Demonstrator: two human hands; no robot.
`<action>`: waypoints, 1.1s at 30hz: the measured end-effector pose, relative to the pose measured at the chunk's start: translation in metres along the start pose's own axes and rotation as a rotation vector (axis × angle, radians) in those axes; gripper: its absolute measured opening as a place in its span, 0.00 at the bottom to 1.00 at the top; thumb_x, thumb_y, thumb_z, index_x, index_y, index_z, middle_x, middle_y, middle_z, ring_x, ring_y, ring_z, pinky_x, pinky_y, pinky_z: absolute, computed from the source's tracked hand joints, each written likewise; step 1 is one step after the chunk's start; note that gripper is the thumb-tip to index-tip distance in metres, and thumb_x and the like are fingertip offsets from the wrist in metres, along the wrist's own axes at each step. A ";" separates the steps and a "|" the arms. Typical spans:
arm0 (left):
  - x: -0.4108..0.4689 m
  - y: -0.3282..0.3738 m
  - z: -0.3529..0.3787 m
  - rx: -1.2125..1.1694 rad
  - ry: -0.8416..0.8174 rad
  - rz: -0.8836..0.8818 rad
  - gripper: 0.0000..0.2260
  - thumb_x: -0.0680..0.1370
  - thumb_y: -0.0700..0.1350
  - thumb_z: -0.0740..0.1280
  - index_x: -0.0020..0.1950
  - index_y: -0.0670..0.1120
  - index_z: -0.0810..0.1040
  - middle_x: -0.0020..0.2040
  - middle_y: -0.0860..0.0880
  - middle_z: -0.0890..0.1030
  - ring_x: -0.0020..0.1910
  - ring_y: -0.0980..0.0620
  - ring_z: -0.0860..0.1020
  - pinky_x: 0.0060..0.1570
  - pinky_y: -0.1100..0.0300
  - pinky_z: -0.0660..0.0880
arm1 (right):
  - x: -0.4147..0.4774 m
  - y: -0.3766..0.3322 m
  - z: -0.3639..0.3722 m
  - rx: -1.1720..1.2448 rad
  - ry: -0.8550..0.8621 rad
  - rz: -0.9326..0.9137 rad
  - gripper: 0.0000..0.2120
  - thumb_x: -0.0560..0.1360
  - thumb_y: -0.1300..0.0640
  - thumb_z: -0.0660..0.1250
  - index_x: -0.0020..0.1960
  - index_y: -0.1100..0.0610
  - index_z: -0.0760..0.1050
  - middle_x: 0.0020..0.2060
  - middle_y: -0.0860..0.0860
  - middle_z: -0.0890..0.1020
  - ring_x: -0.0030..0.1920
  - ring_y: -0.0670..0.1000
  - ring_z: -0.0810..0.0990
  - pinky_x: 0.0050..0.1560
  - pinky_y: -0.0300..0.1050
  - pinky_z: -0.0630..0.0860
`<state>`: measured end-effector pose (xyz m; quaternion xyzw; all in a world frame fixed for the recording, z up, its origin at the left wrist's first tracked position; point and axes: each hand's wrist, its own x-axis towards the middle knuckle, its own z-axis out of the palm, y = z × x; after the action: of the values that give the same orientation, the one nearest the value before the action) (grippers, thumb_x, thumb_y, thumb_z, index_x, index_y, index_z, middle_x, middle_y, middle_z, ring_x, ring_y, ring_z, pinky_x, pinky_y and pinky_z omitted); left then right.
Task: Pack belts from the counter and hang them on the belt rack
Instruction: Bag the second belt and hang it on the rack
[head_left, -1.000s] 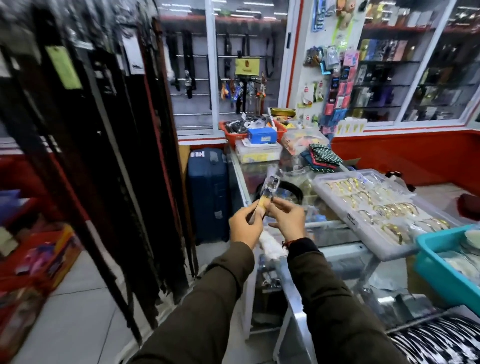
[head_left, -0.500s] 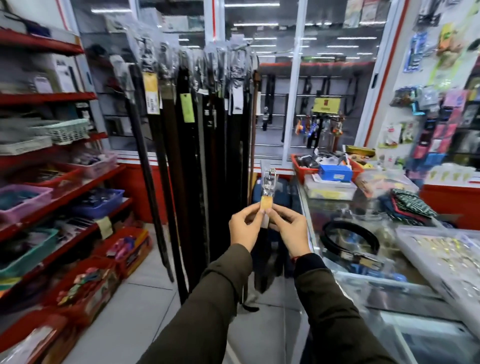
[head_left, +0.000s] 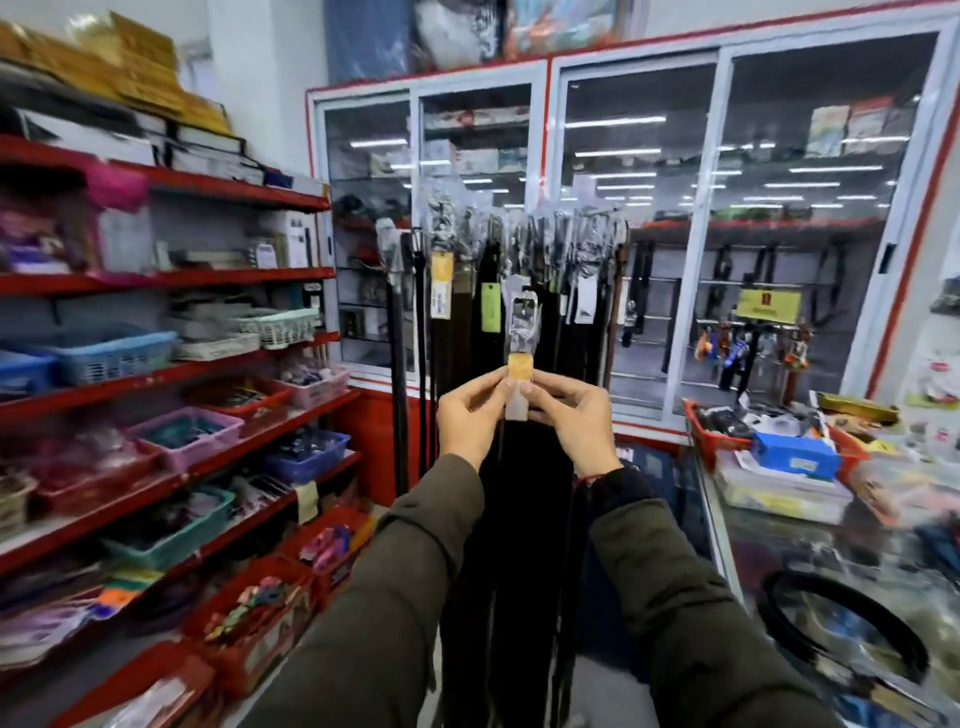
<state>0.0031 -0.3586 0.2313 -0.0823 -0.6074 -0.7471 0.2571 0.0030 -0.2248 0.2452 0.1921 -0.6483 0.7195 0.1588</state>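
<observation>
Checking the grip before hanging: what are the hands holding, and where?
Both the left hand and right hand pinch a packaged belt just below its buckle.

Glass worktop (head_left: 737, 525) at right, bearing a coiled black belt (head_left: 841, 631), a red tray (head_left: 709, 441), a blue box (head_left: 795, 454).

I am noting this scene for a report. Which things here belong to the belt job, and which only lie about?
Belong to the job:
- packed belt, held up in the grip of the left hand and the right hand
- belt rack with hanging belts
- coiled belt on the counter

Only lying about:
- shelf baskets
- blue box
- glass cabinet
</observation>
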 end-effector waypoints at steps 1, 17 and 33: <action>0.008 0.011 -0.005 0.018 0.013 0.025 0.13 0.77 0.40 0.72 0.61 0.38 0.82 0.57 0.38 0.85 0.58 0.43 0.83 0.62 0.43 0.79 | 0.007 -0.007 0.009 0.005 -0.011 -0.018 0.15 0.75 0.61 0.73 0.60 0.64 0.82 0.48 0.56 0.87 0.48 0.47 0.87 0.44 0.38 0.82; 0.091 0.134 -0.048 0.011 0.151 0.153 0.12 0.77 0.39 0.72 0.60 0.37 0.82 0.55 0.36 0.85 0.56 0.39 0.84 0.55 0.43 0.82 | 0.092 -0.101 0.114 0.069 -0.103 -0.068 0.12 0.79 0.62 0.67 0.59 0.67 0.81 0.53 0.64 0.85 0.42 0.53 0.86 0.40 0.42 0.85; 0.099 0.081 -0.050 0.287 0.247 0.248 0.16 0.80 0.35 0.66 0.67 0.43 0.79 0.66 0.45 0.81 0.50 0.62 0.78 0.51 0.75 0.75 | 0.110 -0.045 0.115 -0.205 -0.020 -0.080 0.17 0.80 0.64 0.60 0.67 0.60 0.76 0.57 0.58 0.84 0.57 0.57 0.84 0.63 0.54 0.79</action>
<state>-0.0323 -0.4449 0.3322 -0.0269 -0.6568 -0.6201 0.4283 -0.0638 -0.3362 0.3469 0.2078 -0.7119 0.6405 0.1998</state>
